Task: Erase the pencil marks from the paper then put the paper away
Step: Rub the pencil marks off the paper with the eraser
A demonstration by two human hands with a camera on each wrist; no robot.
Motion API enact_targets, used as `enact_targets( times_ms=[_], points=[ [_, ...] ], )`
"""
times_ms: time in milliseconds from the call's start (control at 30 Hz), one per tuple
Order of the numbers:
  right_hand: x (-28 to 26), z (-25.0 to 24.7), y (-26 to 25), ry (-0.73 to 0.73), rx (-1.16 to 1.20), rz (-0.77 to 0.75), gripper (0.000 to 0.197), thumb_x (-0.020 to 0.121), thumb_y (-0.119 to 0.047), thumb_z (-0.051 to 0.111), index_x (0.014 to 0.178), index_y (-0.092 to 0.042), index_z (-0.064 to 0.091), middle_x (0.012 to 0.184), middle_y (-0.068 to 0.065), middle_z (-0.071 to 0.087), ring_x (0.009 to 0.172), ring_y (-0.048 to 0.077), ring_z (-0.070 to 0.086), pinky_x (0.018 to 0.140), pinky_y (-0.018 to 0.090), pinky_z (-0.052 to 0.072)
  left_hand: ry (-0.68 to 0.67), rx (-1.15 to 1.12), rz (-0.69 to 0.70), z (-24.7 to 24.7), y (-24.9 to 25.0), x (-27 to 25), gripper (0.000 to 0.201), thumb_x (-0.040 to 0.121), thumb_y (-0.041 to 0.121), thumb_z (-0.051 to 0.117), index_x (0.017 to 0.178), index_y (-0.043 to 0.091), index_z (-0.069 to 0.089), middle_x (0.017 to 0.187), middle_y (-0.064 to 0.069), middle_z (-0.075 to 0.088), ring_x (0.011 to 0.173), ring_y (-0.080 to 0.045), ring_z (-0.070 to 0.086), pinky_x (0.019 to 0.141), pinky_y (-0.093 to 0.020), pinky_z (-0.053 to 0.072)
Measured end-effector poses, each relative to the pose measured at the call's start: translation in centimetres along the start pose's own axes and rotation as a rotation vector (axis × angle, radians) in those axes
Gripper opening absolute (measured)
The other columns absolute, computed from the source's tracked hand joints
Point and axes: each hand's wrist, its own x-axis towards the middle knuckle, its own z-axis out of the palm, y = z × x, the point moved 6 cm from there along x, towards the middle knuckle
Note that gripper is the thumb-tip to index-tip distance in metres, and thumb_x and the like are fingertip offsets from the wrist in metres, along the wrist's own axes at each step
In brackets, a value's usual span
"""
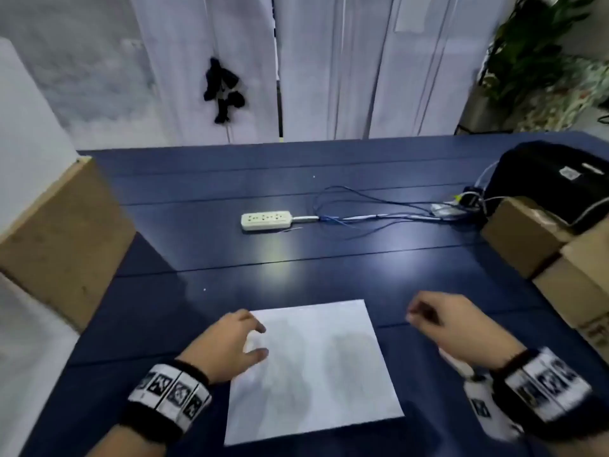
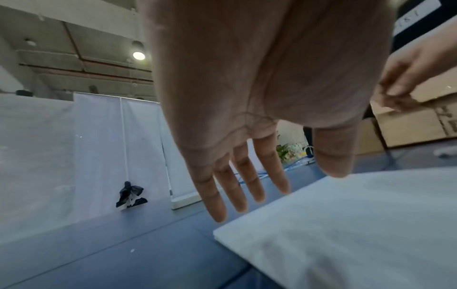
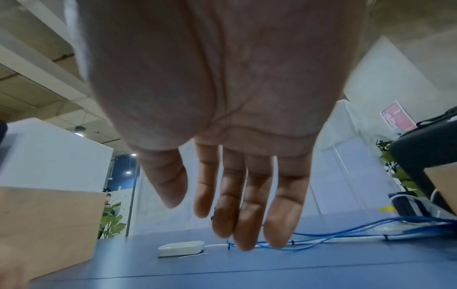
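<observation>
A white sheet of paper [image 1: 316, 367] lies flat on the blue table [image 1: 230, 268] near its front edge, with only faint grey shading on it. My left hand [image 1: 260, 339] is at the sheet's far left corner, fingers straight and spread, thumb over the paper. In the left wrist view the left hand [image 2: 291, 181] holds nothing, and its thumb tip is just above the paper [image 2: 346, 224]. My right hand [image 1: 425, 316] hovers right of the sheet, clear of it, fingers loosely bent. The right wrist view shows the right hand [image 3: 205, 211] empty. No eraser is in sight.
A white power strip [image 1: 266, 221] with blue cables [image 1: 362, 216] lies mid-table. A large cardboard box [image 1: 62, 239] stands at the left. More cardboard boxes [image 1: 543, 252] and a black bag [image 1: 553, 179] crowd the right edge.
</observation>
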Motion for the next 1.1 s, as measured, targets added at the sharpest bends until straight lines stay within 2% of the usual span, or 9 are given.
enact_targets(
  times_ms=[133, 333, 500, 567, 700, 833, 900, 1000, 1100],
  points=[
    [3.4, 1.2, 2.0, 0.052, -0.060, 0.068, 0.013, 0.090, -0.031, 0.064, 0.093, -0.019, 0.063, 0.082, -0.004, 0.066, 0.080, 0.019, 0.061, 0.074, 0.030, 0.047, -0.021, 0.075, 0.030, 2.7, -1.0, 0.3, 0.057, 0.080, 0.057, 0.070, 0.129, 0.031, 0.058, 0.129, 0.013, 0.048, 0.122, -0.009, 0.047, 0.106, -0.025, 0.038],
    [4.0, 4.2, 4.2, -0.048, -0.216, 0.205, 0.023, 0.086, -0.023, 0.064, 0.108, -0.016, 0.067, 0.104, 0.003, 0.069, 0.103, 0.024, 0.063, 0.082, 0.024, 0.044, 0.011, 0.090, 0.046, 3.1, -1.3, 0.0, 0.061, 0.077, 0.060, 0.073, 0.129, 0.031, 0.060, 0.126, 0.012, 0.050, 0.118, -0.008, 0.051, 0.104, -0.030, 0.043],
    [0.9, 6.7, 6.2, -0.245, -0.455, 0.386, 0.046, 0.064, -0.032, 0.068, 0.106, -0.016, 0.061, 0.116, 0.012, 0.063, 0.099, 0.032, 0.065, 0.074, 0.029, 0.053, 0.011, 0.105, 0.046, 3.4, -0.8, -0.8, 0.060, 0.082, 0.055, 0.072, 0.134, 0.028, 0.058, 0.134, 0.007, 0.051, 0.123, -0.012, 0.051, 0.105, -0.028, 0.041],
    [0.2, 7.1, 7.0, -0.259, -0.478, 0.425, 0.046, 0.071, -0.028, 0.062, 0.113, -0.008, 0.062, 0.120, 0.015, 0.063, 0.096, 0.032, 0.065, 0.072, 0.030, 0.053, 0.011, 0.103, 0.051, 3.5, -0.5, -0.9, 0.061, 0.083, 0.055, 0.071, 0.135, 0.027, 0.057, 0.136, 0.007, 0.050, 0.123, -0.012, 0.051, 0.105, -0.028, 0.041],
    [0.5, 7.0, 7.0, -0.270, -0.570, 0.431, 0.031, 0.097, -0.014, 0.047, 0.119, 0.000, 0.063, 0.129, 0.015, 0.064, 0.117, 0.029, 0.062, 0.088, 0.030, 0.049, 0.017, 0.106, 0.050, 3.2, -0.7, -1.1, 0.061, 0.084, 0.055, 0.070, 0.136, 0.026, 0.056, 0.138, 0.006, 0.049, 0.123, -0.014, 0.052, 0.103, -0.030, 0.042],
    [1.6, 5.1, 5.0, -0.166, -0.515, 0.381, 0.009, 0.085, -0.017, 0.064, 0.079, -0.010, 0.063, 0.100, 0.009, 0.069, 0.085, 0.024, 0.063, 0.059, 0.023, 0.047, 0.007, 0.129, 0.051, 2.8, -0.6, -0.9, 0.061, 0.082, 0.055, 0.071, 0.134, 0.026, 0.058, 0.135, 0.005, 0.051, 0.121, -0.015, 0.053, 0.102, -0.031, 0.044],
    [3.2, 4.3, 3.2, -0.049, -0.384, 0.271, 0.011, 0.078, -0.019, 0.069, 0.085, -0.012, 0.074, 0.080, 0.001, 0.069, 0.075, 0.018, 0.063, 0.061, 0.019, 0.044, -0.005, 0.141, 0.046, 2.7, -0.6, -0.7, 0.061, 0.081, 0.055, 0.071, 0.133, 0.026, 0.058, 0.133, 0.004, 0.053, 0.120, -0.017, 0.054, 0.101, -0.032, 0.045],
    [5.2, 4.6, -1.1, -0.002, -0.200, 0.078, 0.020, 0.082, -0.016, 0.062, 0.096, -0.022, 0.075, 0.046, -0.013, 0.062, 0.052, 0.007, 0.062, 0.054, 0.009, 0.043, -0.026, 0.136, 0.045, 2.5, -0.7, -0.5, 0.063, 0.079, 0.056, 0.073, 0.132, 0.026, 0.059, 0.130, 0.005, 0.056, 0.117, -0.017, 0.055, 0.098, -0.031, 0.047],
    [6.4, 6.1, -7.7, -0.024, -0.212, -0.167, 0.030, 0.089, -0.019, 0.056, 0.111, -0.027, 0.074, 0.057, -0.021, 0.065, 0.054, 0.002, 0.054, 0.060, 0.008, 0.041, -0.041, 0.101, 0.024, 2.3, -1.3, -0.6, 0.065, 0.076, 0.054, 0.079, 0.131, 0.025, 0.061, 0.124, 0.005, 0.058, 0.113, -0.016, 0.057, 0.096, -0.030, 0.047]
  ],
)
